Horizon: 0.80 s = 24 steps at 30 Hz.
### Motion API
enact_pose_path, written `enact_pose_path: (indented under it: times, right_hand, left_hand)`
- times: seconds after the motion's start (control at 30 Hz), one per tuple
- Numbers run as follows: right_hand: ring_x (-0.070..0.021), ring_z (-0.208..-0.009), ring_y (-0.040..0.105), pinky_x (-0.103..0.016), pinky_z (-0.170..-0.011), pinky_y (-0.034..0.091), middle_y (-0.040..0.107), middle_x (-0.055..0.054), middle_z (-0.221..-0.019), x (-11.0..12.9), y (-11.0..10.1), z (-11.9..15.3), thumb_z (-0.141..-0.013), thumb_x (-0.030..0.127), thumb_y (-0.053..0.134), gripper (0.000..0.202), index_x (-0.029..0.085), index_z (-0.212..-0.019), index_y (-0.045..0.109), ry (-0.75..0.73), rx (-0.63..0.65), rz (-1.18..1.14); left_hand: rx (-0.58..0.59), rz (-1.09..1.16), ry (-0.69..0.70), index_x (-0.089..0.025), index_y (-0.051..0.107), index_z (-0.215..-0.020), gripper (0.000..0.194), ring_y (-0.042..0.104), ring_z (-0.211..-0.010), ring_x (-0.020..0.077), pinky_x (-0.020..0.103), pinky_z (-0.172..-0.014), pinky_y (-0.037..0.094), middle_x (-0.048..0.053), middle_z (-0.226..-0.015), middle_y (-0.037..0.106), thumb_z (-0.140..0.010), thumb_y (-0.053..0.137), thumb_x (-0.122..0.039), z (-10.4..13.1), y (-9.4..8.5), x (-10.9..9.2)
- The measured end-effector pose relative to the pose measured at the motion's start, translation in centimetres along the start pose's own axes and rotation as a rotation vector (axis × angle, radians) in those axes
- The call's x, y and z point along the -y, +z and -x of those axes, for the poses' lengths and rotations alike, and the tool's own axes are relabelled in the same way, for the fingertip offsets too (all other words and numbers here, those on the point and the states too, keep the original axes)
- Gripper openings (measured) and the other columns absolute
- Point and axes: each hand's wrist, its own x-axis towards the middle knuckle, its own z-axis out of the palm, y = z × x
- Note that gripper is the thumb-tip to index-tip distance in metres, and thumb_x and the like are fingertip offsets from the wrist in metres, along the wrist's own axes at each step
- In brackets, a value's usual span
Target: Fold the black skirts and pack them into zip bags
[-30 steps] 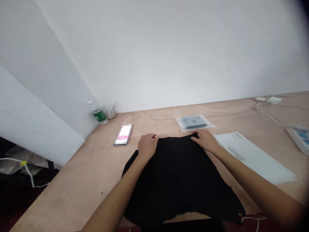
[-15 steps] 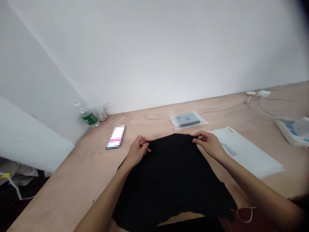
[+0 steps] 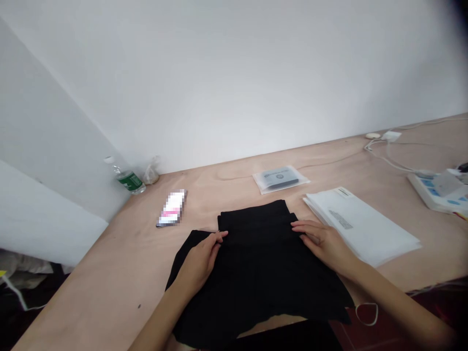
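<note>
A black garment (image 3: 261, 273) with a broad band along its far end lies spread on the table, its near part reaching the table's front edge. Whether it is a skirt or shorts I cannot tell. My left hand (image 3: 203, 258) rests on its left side just below the band, fingers stretched and touching the cloth. On the opposite side, my right hand (image 3: 325, 243) lies with fingers extended against the right edge of the cloth. Neither hand visibly grips the fabric. A dark flap of the garment sticks out to the left behind my left hand.
Beyond the garment lies a clear packet (image 3: 281, 179) with a dark item inside. White plastic bags (image 3: 369, 226) are stacked at right, near a power strip (image 3: 435, 192) with cables. A phone (image 3: 172, 208) and a bottle (image 3: 130, 181) are at left on the wooden table (image 3: 109, 273).
Both hands have let go of the garment's far edge and come down its sides towards me. The far band now lies flat on the table, and the left flap shows more.
</note>
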Motion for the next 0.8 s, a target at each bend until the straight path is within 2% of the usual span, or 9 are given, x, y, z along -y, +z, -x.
enact_pose_path:
  times: [0.07,0.17,0.3,0.43,0.6,0.7,0.8]
  right_hand:
    - [-0.0184,-0.105,0.058,-0.038,-0.095,0.045,0.063,-0.003,-0.113,-0.2,0.4,0.0,-0.084,0.021,0.041,0.029,0.021,-0.104,0.063,-0.01,-0.003,0.044]
    - [-0.0203,-0.112,0.053,-0.043,-0.099,0.041,0.06,-0.003,-0.118,-0.4,1.0,-0.1,-0.085,0.024,0.042,0.033,0.022,-0.113,0.059,-0.031,0.06,0.132]
    - [-0.023,-0.12,0.045,-0.047,-0.102,0.037,0.057,-0.004,-0.123,0.1,0.2,0.3,-0.086,0.026,0.044,0.033,0.023,-0.116,0.058,-0.074,0.12,0.211]
    - [-0.0229,-0.122,0.042,-0.045,-0.101,0.037,0.055,-0.004,-0.124,1.4,-2.4,2.8,-0.085,0.026,0.048,0.03,0.025,-0.113,0.059,-0.126,0.132,0.196]
    - [-0.022,-0.114,0.051,-0.036,-0.089,0.049,0.058,-0.004,-0.119,2.4,-4.8,6.9,-0.075,0.031,0.062,0.029,0.027,-0.104,0.06,-0.167,0.31,0.101]
    - [-0.0205,-0.109,0.054,-0.033,-0.086,0.05,0.06,-0.004,-0.115,2.4,-4.8,7.9,-0.077,0.025,0.059,0.015,0.026,-0.092,0.062,-0.125,0.33,0.07]
    - [-0.0196,-0.105,0.056,-0.032,-0.085,0.048,0.06,-0.004,-0.113,2.6,-4.7,7.6,-0.078,0.022,0.055,0.008,0.024,-0.084,0.06,-0.024,0.315,-0.016]
  left_hand:
    - [-0.015,-0.036,0.002,-0.027,0.049,-0.115,0.029,0.061,-0.097,0.0163,0.03,-0.082,0.049,0.001,-0.107,0.063,-0.089,0.036,-0.022,-0.1,0.2,0.1]
    - [-0.009,-0.112,0.048,-0.025,0.051,-0.109,0.026,0.06,-0.101,0.0167,0.033,-0.086,0.048,0.002,-0.11,0.062,-0.088,0.037,-0.02,-0.2,0.2,0.1]
    - [0.006,-0.206,0.154,-0.024,0.055,-0.102,0.019,0.052,-0.114,0.0194,0.039,-0.095,0.043,0.002,-0.117,0.06,-0.087,0.042,-0.022,0.6,-0.7,-0.3]
    - [0.026,-0.224,0.216,-0.026,0.057,-0.098,0.015,0.05,-0.115,0.0199,0.04,-0.095,0.044,0.001,-0.115,0.061,-0.085,0.049,-0.025,4.2,-2.5,-0.4]
    - [0.169,-0.222,0.232,-0.026,0.062,-0.086,0.013,0.049,-0.116,0.0248,0.038,-0.086,0.051,0.004,-0.112,0.063,-0.074,0.063,-0.03,9.7,-3.9,0.8]
    - [0.204,-0.216,0.184,-0.028,0.064,-0.083,0.009,0.046,-0.119,0.0264,0.041,-0.087,0.05,0.003,-0.116,0.06,-0.074,0.062,-0.027,11.1,-3.9,1.3]
    - [0.204,-0.143,0.114,-0.028,0.065,-0.077,0.01,0.044,-0.121,0.0251,0.042,-0.089,0.048,0.003,-0.116,0.06,-0.079,0.056,-0.024,11.2,-4.1,1.1]
